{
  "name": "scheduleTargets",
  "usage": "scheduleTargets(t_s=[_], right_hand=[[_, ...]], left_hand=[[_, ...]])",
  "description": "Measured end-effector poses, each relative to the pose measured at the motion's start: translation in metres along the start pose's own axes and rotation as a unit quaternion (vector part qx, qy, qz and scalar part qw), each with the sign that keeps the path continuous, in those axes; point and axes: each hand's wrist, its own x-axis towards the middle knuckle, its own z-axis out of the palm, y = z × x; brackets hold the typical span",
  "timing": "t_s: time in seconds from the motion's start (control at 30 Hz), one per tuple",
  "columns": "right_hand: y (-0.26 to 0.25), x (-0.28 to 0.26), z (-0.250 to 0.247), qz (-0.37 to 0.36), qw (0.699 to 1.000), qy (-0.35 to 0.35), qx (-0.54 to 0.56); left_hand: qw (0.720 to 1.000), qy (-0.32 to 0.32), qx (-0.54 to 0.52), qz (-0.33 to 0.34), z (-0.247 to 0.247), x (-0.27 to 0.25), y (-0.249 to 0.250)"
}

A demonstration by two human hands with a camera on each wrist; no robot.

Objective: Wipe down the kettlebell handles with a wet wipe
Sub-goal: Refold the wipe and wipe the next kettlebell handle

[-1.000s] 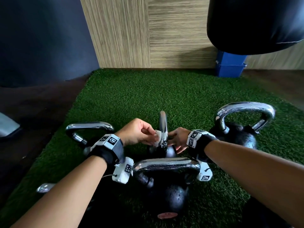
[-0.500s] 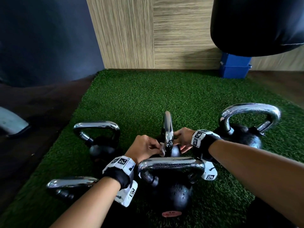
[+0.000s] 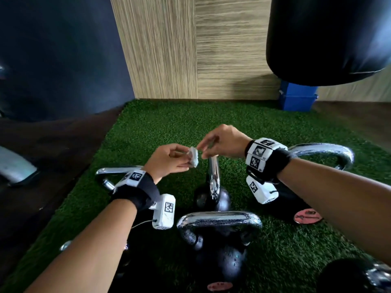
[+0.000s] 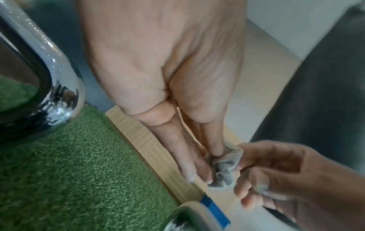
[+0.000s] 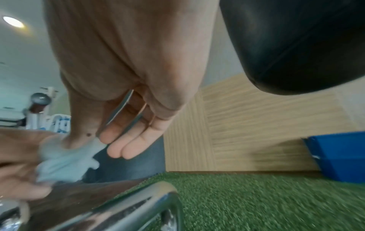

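Observation:
Both hands hover above the middle kettlebell (image 3: pixel 212 197), whose chrome handle (image 3: pixel 213 176) stands edge-on to me. My left hand (image 3: pixel 186 159) pinches a crumpled white wet wipe (image 3: pixel 194 158) between thumb and fingers. From the other side my right hand (image 3: pixel 201 150) pinches the wipe's upper edge. The left wrist view shows the wipe (image 4: pixel 225 168) bunched at the left fingertips (image 4: pixel 197 175), with the right hand (image 4: pixel 242 165) touching it. In the right wrist view the right thumb presses into the wipe (image 5: pixel 65 159).
Green turf mat (image 3: pixel 160 127) holds more kettlebells: a near one (image 3: pixel 220 218), one right (image 3: pixel 321 149), one left (image 3: pixel 110 172). A black punching bag (image 3: pixel 330 39) hangs at the upper right above a blue bin (image 3: pixel 298 98). A wood-panel wall (image 3: pixel 190 49) stands behind.
Both hands have lifted off the middle kettlebell's handle. The left hand carried the wipe up, and the right hand came over to pinch it.

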Motion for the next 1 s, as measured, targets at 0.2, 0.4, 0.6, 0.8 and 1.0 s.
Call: scheduleTargets(t_s=[0.2, 0.4, 0.6, 0.8, 1.0], right_hand=[[-0.012, 0.009, 0.013, -0.032, 0.996, 0.078, 0.03], [-0.004, 0.003, 0.024, -0.014, 0.993, 0.109, 0.035], [0.025, 0.0, 0.013, 0.064, 0.983, 0.141, 0.094], [0.061, -0.01, 0.018, 0.214, 0.933, 0.164, 0.237], [0.091, -0.011, 0.038, 0.29, 0.911, 0.151, 0.251]], left_hand=[[0.991, 0.038, -0.123, -0.03, -0.002, 0.005, 0.014], [0.994, -0.006, -0.103, -0.038, 0.005, 0.004, 0.01], [0.978, -0.093, 0.179, -0.06, 0.014, 0.007, -0.015], [0.852, -0.227, 0.47, -0.044, 0.049, 0.005, -0.074], [0.89, -0.204, 0.395, 0.1, 0.081, 0.008, -0.109]])
